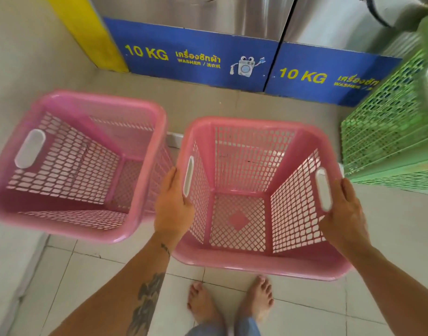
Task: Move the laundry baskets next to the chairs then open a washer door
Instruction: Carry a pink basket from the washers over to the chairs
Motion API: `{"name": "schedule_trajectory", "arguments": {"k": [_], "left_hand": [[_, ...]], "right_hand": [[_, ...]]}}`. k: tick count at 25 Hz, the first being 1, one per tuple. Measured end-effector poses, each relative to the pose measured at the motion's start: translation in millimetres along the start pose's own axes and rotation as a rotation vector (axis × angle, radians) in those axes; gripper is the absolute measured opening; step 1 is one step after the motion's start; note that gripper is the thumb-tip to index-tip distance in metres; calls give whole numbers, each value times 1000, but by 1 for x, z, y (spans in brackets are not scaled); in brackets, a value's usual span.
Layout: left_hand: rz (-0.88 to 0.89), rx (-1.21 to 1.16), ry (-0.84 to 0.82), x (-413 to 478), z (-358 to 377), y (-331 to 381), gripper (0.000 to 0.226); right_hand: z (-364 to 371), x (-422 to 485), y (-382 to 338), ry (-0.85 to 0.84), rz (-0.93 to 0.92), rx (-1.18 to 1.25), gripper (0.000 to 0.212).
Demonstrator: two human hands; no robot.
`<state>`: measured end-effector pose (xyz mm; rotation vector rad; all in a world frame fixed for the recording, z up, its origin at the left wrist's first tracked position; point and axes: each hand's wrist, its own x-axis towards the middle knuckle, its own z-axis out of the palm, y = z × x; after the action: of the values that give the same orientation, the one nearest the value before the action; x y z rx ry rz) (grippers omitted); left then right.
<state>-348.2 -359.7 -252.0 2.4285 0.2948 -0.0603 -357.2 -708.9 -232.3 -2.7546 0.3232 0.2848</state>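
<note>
Two empty pink laundry baskets are in front of me on the tiled floor. My left hand (173, 202) grips the left rim of the right pink basket (254, 260) by its white handle slot. My right hand (343, 214) grips the same basket's right rim beside the other white handle. The left pink basket (70, 221) sits apart to the left, tilted and blurred, with no hand on it. Two steel washers (244, 13) labelled 10 KG stand behind the baskets; their doors are mostly out of frame.
A stack of green baskets (387, 132) stands at the right, close to the held basket. A yellow post (87, 32) rises at the back left beside a beige wall. My bare feet (230, 304) are on the tiles just behind the held basket.
</note>
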Motion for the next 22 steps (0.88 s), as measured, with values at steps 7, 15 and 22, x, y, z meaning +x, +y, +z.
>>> {"name": "schedule_trajectory", "arguments": {"k": [7, 15, 22], "left_hand": [[88, 89, -19, 1, 13, -18, 81], [-73, 222, -274, -10, -37, 33, 56], [75, 36, -324, -20, -97, 176, 57]], "right_hand": [[26, -14, 8, -25, 67, 10, 100], [-40, -35, -26, -237, 154, 77, 63], [-177, -89, -36, -229, 57, 77, 76]]}}
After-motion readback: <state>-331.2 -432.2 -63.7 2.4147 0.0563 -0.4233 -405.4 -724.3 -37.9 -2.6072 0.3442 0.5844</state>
